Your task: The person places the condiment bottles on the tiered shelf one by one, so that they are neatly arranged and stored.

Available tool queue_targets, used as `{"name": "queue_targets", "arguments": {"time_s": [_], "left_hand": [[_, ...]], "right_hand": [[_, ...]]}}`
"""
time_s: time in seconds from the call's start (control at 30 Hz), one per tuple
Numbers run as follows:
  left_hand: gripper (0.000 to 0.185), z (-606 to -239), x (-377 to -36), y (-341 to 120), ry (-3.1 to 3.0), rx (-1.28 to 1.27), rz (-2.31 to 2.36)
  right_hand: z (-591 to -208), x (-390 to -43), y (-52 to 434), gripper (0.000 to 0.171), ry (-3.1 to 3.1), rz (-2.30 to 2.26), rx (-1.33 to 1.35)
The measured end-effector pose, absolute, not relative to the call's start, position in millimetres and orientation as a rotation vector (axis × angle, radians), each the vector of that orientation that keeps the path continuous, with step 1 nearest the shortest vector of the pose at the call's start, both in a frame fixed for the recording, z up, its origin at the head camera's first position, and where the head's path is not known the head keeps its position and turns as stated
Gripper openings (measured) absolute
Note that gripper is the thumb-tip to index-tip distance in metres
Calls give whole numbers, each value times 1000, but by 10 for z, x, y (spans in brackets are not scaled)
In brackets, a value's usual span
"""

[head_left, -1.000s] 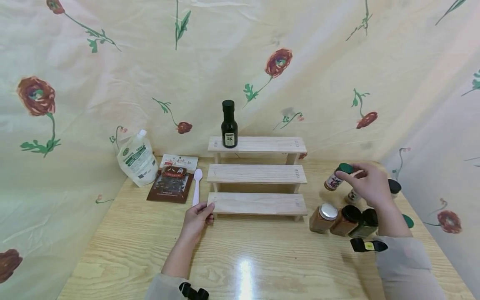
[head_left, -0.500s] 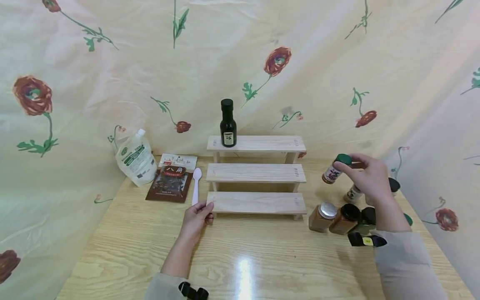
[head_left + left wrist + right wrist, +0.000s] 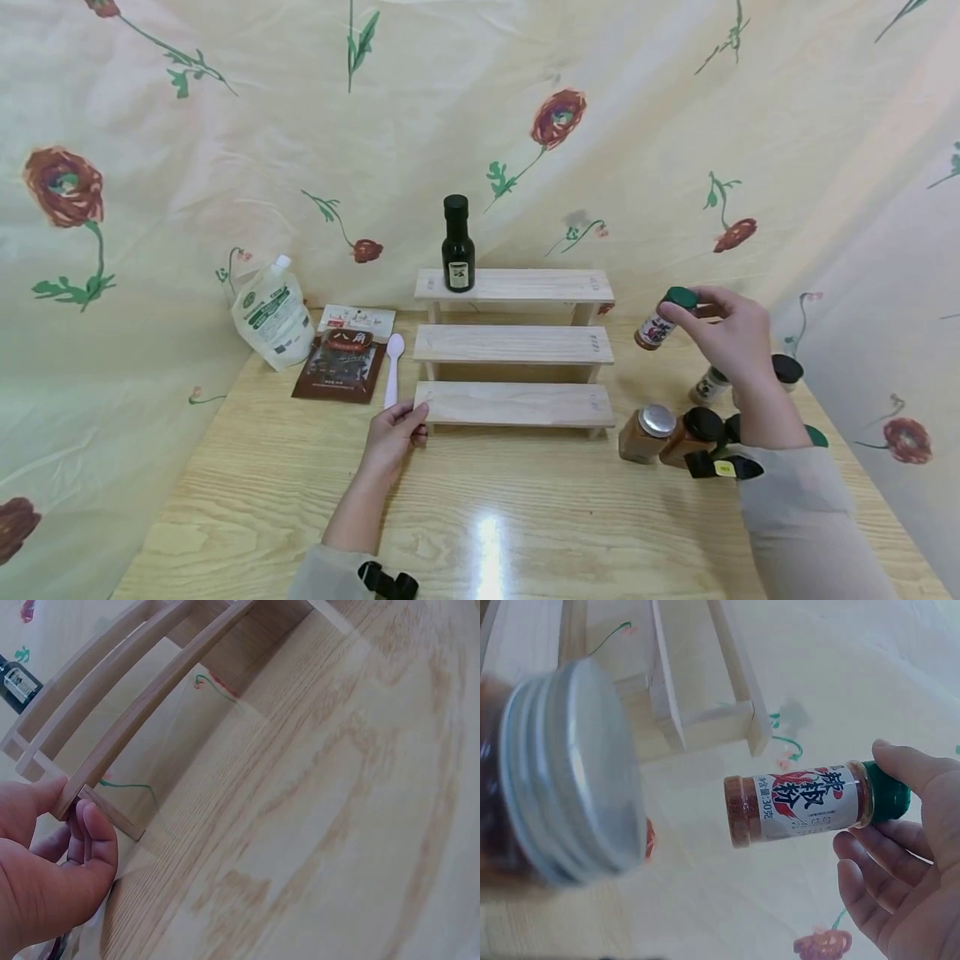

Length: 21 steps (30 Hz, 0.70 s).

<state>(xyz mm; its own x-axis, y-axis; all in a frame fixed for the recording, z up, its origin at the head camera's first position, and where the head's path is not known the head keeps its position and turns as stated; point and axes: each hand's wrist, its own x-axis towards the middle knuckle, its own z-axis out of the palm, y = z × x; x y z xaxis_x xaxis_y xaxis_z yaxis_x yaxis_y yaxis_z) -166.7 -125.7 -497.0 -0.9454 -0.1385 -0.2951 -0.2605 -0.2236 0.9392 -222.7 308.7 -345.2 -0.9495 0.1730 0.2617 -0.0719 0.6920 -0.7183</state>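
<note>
My right hand (image 3: pixel 723 333) holds a small green-capped spice jar (image 3: pixel 663 318) by its cap, tilted, in the air right of the three-step wooden rack (image 3: pixel 514 343). In the right wrist view the spice jar (image 3: pixel 804 802) lies sideways, pinched at the cap by thumb and fingers (image 3: pixel 907 769). My left hand (image 3: pixel 396 433) grips the left end of the rack's lowest step; the left wrist view shows its thumb and fingers (image 3: pixel 94 832) round the step's corner (image 3: pixel 71 801). A dark bottle (image 3: pixel 457 245) stands on the top step.
Several spice jars (image 3: pixel 678 433) stand on the table below my right hand, one with a silver lid (image 3: pixel 574 772). A white pouch (image 3: pixel 272 313), a dark red packet (image 3: pixel 337 364) and a white spoon (image 3: pixel 393 367) lie left of the rack. Flowered cloth surrounds the table.
My right hand has lifted the green-capped jar higher and slightly left, away from the other jars. The left hand has stayed on the rack's lowest step.
</note>
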Motion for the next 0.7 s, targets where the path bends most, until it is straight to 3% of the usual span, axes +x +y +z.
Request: {"name": "queue_targets", "arguments": {"time_s": [0.3,0.7], "left_hand": [[36,-4980,-1668,-1260,1874,-493,2360],[35,-4990,-1671,-1258,1832,-509,2394]], "right_hand": [[-3390,-2283,2923,50,-2479,1121,-17],[-3309,-2356,2783,50,-2463,1161,50]]}}
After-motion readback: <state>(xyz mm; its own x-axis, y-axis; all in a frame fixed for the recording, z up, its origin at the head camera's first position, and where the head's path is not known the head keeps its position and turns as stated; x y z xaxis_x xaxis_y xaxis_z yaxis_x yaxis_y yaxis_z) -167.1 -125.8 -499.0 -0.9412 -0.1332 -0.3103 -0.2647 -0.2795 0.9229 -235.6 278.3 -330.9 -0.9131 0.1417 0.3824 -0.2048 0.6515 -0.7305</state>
